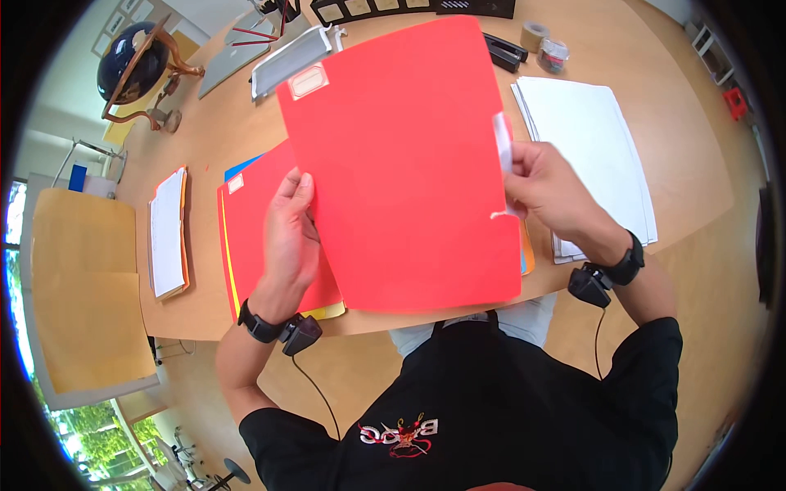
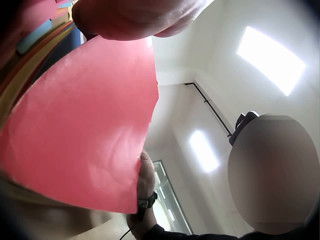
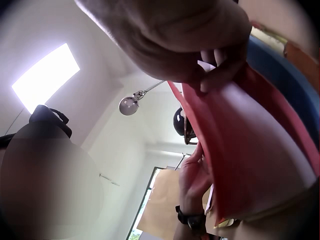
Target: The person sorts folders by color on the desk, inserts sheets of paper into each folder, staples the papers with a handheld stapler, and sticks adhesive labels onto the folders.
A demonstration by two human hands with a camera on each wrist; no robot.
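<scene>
Left fingers (image 1: pixel 303 190) pinch the left edge of a red folder (image 1: pixel 401 180) above the tabletop (image 1: pixel 688 164); right fingers (image 1: pixel 521 186) clasp its notched right edge beside a white strip (image 1: pixel 501 135) — a hard sideways pull could tear it.

A raised red folder (image 1: pixel 401 180) blocks part of our view.
At its left edge, we lose some of the left hand's (image 1: pixel 291 237) fingers behind it; at its right edge, the right hand (image 1: pixel 561 192) covers part of a white strip (image 1: pixel 502 139). Below it on the surface (image 1: pixel 688 155), a second folder (image 1: pixel 260 221) is partly hidden. We cannot read its small label (image 1: pixel 309 82). Above it, both wrist views crop the nearer hand.
</scene>
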